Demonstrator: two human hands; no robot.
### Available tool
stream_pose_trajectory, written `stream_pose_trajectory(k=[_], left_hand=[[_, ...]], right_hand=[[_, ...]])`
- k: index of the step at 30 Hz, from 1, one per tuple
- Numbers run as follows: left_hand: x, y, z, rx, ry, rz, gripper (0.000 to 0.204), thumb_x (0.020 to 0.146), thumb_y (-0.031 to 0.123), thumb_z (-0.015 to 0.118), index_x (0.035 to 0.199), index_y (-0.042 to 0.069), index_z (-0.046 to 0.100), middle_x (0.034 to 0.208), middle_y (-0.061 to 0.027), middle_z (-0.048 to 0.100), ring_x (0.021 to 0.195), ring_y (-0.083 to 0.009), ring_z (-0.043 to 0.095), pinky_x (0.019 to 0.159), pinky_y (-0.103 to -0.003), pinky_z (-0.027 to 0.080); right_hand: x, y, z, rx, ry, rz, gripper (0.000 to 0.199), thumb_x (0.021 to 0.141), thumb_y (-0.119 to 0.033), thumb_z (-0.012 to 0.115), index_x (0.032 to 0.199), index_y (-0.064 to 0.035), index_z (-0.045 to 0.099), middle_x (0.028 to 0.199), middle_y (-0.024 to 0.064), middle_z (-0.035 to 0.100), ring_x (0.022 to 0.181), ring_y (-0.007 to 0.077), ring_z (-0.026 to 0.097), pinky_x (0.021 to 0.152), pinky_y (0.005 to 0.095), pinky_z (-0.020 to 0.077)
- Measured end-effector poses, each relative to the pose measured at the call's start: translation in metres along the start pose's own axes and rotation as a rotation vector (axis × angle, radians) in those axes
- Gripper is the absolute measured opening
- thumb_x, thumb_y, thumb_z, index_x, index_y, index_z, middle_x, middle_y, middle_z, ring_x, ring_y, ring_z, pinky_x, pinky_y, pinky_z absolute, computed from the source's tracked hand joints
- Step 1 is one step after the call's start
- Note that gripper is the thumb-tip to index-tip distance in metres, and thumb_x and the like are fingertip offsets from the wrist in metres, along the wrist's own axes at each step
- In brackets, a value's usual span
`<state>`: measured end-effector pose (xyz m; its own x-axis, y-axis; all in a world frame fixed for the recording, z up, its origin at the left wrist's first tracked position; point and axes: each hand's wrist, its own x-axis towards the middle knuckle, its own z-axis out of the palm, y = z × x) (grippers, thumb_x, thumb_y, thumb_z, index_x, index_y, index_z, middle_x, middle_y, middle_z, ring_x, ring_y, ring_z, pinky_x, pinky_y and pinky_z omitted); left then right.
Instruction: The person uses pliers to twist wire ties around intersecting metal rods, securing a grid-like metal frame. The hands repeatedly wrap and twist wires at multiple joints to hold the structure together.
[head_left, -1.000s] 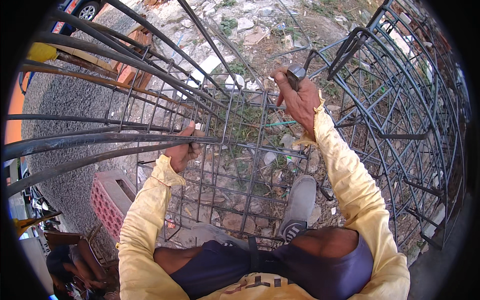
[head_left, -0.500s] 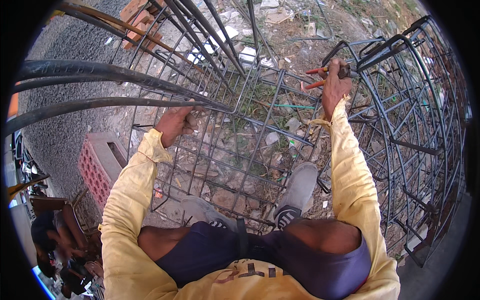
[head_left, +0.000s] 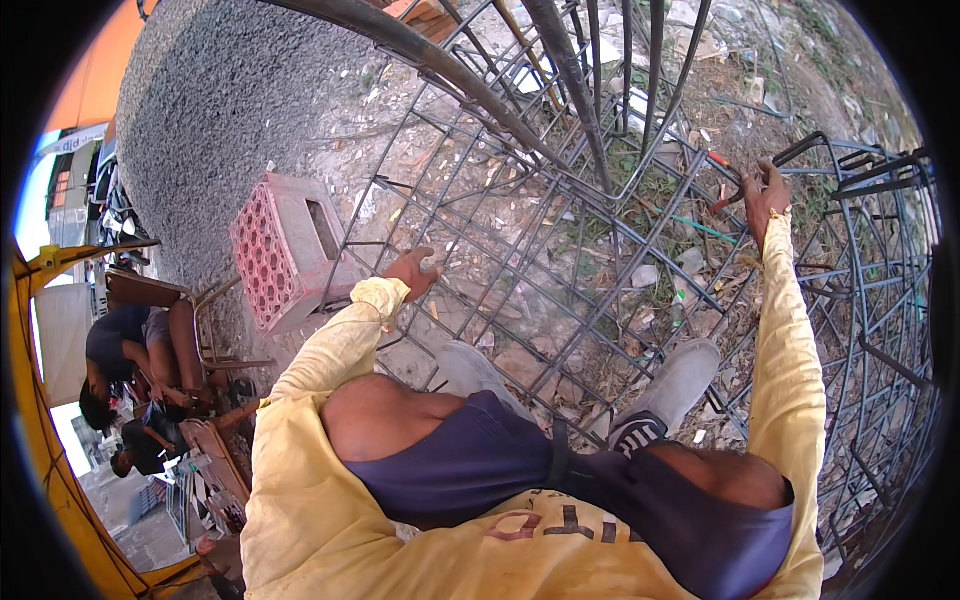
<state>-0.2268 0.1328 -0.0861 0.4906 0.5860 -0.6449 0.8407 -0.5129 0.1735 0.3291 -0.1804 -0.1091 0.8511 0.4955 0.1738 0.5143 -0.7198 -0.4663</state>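
My right hand [head_left: 766, 200] is closed around a pair of pincers; one red handle [head_left: 718, 160] sticks out past the fingers, and the head is mostly hidden by the hand. It is beside the curved end of a rebar cage [head_left: 850, 235]. On the other side, my left hand [head_left: 412, 273] hovers by a flat rebar grid [head_left: 470, 215], its fingers bent but apart, with nothing visible between them. Thick dark bars [head_left: 450, 80] rise over the grid's far part. Both my shoes stand at the grid's near edge.
A red plastic crate [head_left: 285, 255] lies left of the grid, before a grey gravel heap [head_left: 215, 140]. Rubble and grass cover the ground under the bars. People [head_left: 125, 350] sit at far left near a yellow frame [head_left: 55, 470]. Bricks [head_left: 425, 15] lie at the back.
The view has swung left, shifting the scene rightward. My left hand has come away from the thick dark bar. My right hand still holds the pincers.
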Motion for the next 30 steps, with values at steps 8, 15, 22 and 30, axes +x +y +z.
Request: stream_pose_trajectory(k=[8,15,22,30], left_hand=[[0.031,0.006,0.047,0.23,-0.082,0.011,0.067,0.093,0.032,0.057,0.149,0.007,0.033,0.146,-0.0277,0.041,0.136,-0.0423,0.04,0.115,-0.046,0.03],[0.029,-0.034,0.049,0.109,-0.26,0.123,0.045,0.098,0.033,0.047,0.138,0.012,0.053,0.123,-0.0195,0.065,0.116,-0.0386,0.059,0.103,-0.044,0.043],[-0.044,0.038,-0.02,-0.26,-0.1,0.357,0.04,0.099,0.037,0.05,0.124,0.009,0.064,0.123,-0.0202,0.064,0.114,-0.0378,0.06,0.097,-0.04,0.046],[-0.057,0.192,-0.095,-0.296,-0.307,0.601,0.035,0.1,0.032,0.055,0.116,0.002,0.066,0.095,-0.0116,0.068,0.089,-0.0171,0.06,0.083,-0.035,0.048]], right_hand=[[-0.081,-0.099,-0.022,0.55,-0.374,0.014,0.024,0.093,-0.018,0.064,0.107,0.0009,0.064,0.088,0.0084,0.068,0.078,0.0142,0.06,0.073,0.03,0.0489],[-0.138,-0.138,-0.003,0.507,-0.829,-0.111,0.022,0.091,-0.017,0.062,0.104,0.0006,0.063,0.086,0.0134,0.064,0.078,0.022,0.061,0.074,0.0352,0.0493],[-0.166,-0.193,-0.011,0.714,-0.859,-0.295,0.042,0.088,-0.031,0.069,0.118,-0.0036,0.061,0.104,0.015,0.063,0.099,0.0266,0.063,0.088,0.0383,0.05],[-0.144,-0.244,-0.059,0.712,-1.126,-0.221,0.043,0.096,-0.03,0.06,0.131,-0.0044,0.055,0.086,0.0145,0.067,0.087,0.0239,0.065,0.081,0.0373,0.0504]])
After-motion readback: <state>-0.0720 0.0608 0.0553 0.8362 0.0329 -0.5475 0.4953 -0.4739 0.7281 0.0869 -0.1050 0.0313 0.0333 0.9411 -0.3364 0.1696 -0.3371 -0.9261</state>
